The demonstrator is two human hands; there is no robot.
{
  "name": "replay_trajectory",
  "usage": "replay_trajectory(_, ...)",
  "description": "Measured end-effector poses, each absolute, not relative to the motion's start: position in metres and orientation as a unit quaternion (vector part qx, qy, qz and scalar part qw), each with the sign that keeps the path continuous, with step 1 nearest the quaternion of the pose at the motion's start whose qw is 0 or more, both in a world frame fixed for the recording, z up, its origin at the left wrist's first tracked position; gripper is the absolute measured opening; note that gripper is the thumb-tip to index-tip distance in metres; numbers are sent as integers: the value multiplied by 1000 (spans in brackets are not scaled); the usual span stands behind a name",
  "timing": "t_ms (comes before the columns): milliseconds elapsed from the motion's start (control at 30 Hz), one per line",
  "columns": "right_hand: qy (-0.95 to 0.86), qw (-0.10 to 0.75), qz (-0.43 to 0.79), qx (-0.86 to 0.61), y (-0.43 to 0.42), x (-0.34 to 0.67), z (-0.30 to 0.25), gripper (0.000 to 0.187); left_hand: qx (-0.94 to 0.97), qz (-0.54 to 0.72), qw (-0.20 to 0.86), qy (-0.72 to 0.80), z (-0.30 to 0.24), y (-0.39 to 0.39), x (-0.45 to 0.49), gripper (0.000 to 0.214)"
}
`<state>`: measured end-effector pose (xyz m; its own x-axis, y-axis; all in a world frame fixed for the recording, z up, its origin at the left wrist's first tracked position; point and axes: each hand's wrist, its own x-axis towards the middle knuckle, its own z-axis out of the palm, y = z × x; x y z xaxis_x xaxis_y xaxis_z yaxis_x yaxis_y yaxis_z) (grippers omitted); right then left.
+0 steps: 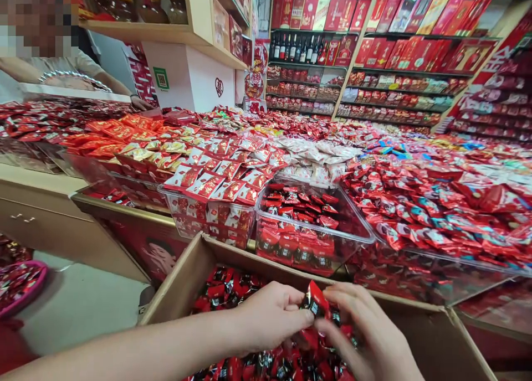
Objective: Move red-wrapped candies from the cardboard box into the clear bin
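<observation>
My left hand (276,314) is closed, thumb and fingers pinching a red and black wrapped candy (315,302) over an open cardboard box (174,284). My right hand (374,328) is curved around the other side of the same small cluster, fingers and thumb on wrapped candies; its thumb is blurred by motion. Beneath both hands, a pile of matching candies (266,361) fills the box bottom. Just beyond the box stands a clear plastic bin (307,226), partly filled with similar red and black candies, its level below the rim.
Left of that bin, another clear bin (208,212) is heaped with white and red packets. Red packets (432,209) pile up at right. A pink basket (31,292) sits on the floor. Across the counter at far left is a person (89,65). Stocked shelves (349,54) line the back.
</observation>
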<state>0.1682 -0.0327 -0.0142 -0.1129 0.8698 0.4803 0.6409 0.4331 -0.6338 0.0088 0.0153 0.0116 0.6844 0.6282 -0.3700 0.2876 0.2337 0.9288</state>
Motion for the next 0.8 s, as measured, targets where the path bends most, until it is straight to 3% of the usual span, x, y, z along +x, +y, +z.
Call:
replay_trajectory(67,-790,390,44,-471,-36,164,-19,35,574,117,716,379,14,14,7,16)
replay_trajectory(233,-858,301,-137,-394,-39,173,5,26,536,126,785,284,34,20,-6,27)
replay_trajectory(367,-802,340,-170,-459,-19,187,68,19,538,91,810,215,42,25,-13,40)
replay_trajectory(467,-767,299,-140,-550,21,185,101,13,657,75,695,282,33,23,-14,27)
replay_trajectory(633,-853,79,-24,-516,97,173,102,7,891,34,390,232,22,19,-19,22)
replay_trajectory(800,-869,-53,-64,-488,131,163,89,5,952,-30,257,161,18,21,-22,19)
